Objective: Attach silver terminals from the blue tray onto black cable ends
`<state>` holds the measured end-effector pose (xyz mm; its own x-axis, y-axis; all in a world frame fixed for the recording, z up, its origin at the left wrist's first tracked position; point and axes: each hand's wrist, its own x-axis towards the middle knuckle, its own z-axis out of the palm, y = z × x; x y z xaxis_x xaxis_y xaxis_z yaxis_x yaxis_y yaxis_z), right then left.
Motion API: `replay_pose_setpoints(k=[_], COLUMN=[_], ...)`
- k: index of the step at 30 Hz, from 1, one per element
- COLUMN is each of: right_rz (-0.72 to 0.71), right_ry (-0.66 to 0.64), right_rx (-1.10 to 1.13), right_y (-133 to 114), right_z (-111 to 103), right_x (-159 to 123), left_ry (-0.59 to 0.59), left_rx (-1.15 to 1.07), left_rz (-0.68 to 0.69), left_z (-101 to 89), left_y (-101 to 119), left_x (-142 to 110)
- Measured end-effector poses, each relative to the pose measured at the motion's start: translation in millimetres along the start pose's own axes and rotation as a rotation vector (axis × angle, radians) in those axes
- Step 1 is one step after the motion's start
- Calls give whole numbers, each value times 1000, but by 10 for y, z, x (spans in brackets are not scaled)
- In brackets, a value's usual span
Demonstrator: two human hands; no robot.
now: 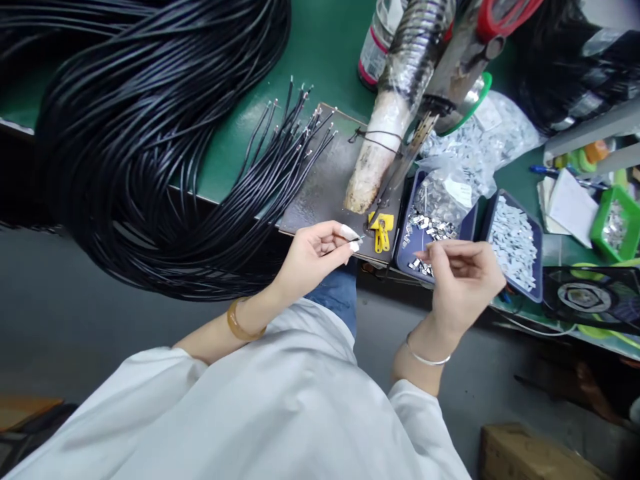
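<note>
My left hand (320, 252) is closed in a pinch in front of the dark metal plate (327, 193). A thin black wire with a pale tip (356, 239) pokes out between its thumb and forefinger. Over the front of a blue tray (403, 257) of small shiny metal clips (435, 229), my right hand (460, 277) has thumb and forefinger pressed together. Whatever they pinch is too small to make out. A thin pale strand (423, 213) hangs above those fingertips. Behind my left hand lie a yellow clip-like tool (382, 233) and many black cables with stripped ends (300, 143).
A large bundle of black cable (135, 133) hangs over the green bench (320, 47). A wrapped flexible duct (380, 147) comes down over the plate. Right of the clips stand a tray of pale small parts (513, 243), a green box (617, 223) and a black fan (583, 297).
</note>
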<state>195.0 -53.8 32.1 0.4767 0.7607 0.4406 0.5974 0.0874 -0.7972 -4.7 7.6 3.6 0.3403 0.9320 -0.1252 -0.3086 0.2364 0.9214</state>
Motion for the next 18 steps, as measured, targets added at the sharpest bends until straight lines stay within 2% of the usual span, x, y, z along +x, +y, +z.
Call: replay_pose_setpoints(k=[3, 7, 9, 13, 18], right_rz=[11, -38, -22, 24, 13], right_ry=[-118, -125, -179, -261, -301], right_rx=[203, 177, 205, 297, 261], right_y=[-162, -212, -186, -114, -63], right_z=[139, 348, 418, 452, 403], right_x=[-176, -295, -303, -295, -300], left_ry=[-35, -175, -216, -228, -225], left_rx=[19, 16, 12, 60, 247], left_rz=[18, 0, -10, 18, 121], left_z=[51, 50, 43, 38, 27], left_y=[22, 39, 38, 30, 51], left_x=[-15, -38, -47, -65, -73])
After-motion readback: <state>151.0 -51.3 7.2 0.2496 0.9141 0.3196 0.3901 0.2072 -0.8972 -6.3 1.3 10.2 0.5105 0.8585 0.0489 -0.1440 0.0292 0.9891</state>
